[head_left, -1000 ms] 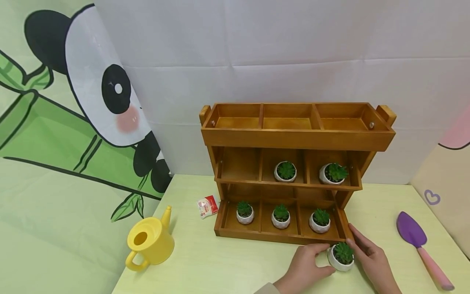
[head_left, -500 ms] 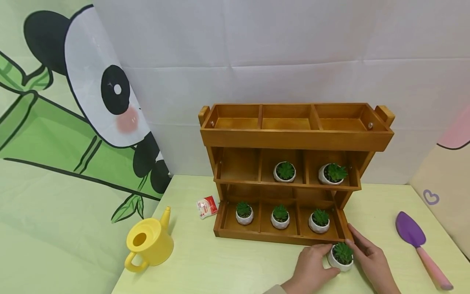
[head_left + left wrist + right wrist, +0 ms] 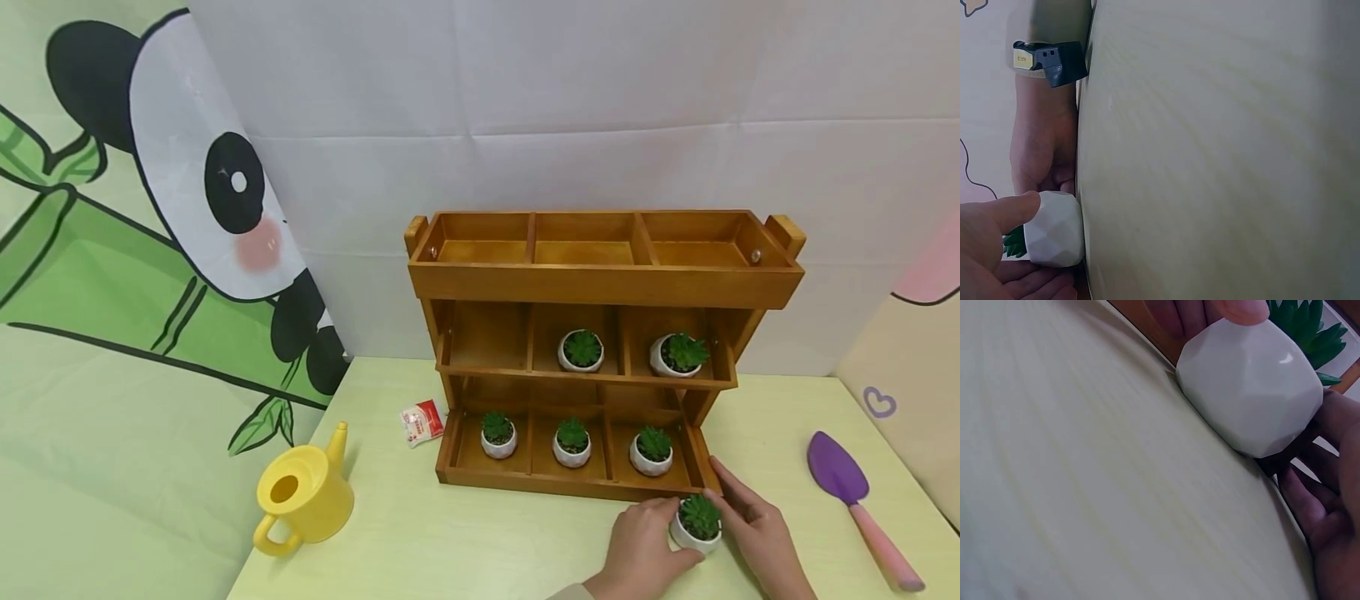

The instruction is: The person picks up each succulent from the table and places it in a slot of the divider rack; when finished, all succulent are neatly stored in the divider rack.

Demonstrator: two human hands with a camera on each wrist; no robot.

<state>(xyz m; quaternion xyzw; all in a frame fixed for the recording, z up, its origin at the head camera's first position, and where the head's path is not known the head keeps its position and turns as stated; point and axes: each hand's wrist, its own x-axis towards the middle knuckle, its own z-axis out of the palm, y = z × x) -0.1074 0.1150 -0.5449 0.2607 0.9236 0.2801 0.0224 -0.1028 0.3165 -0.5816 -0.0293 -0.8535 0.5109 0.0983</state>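
Observation:
My left hand holds a small white faceted pot with a green succulent on the table, thumb in front and fingers at its left rear. The left wrist view shows the left thumb against the white pot. My right hand lies to the right of the pot, its fingers fairly straight along the front right corner of the wooden shelf and its thumb close to the pot's rim. In the right wrist view the pot partly hides the shelf corner behind it.
Potted succulents stand in the bottom tier, one in its right compartment; the middle tier holds two, including one in the centre. A yellow watering can and a red-white packet lie left; a purple trowel lies right.
My left hand has shifted slightly right, its thumb sliding further round the pot's front. The pot and my right hand stay nearly in place.

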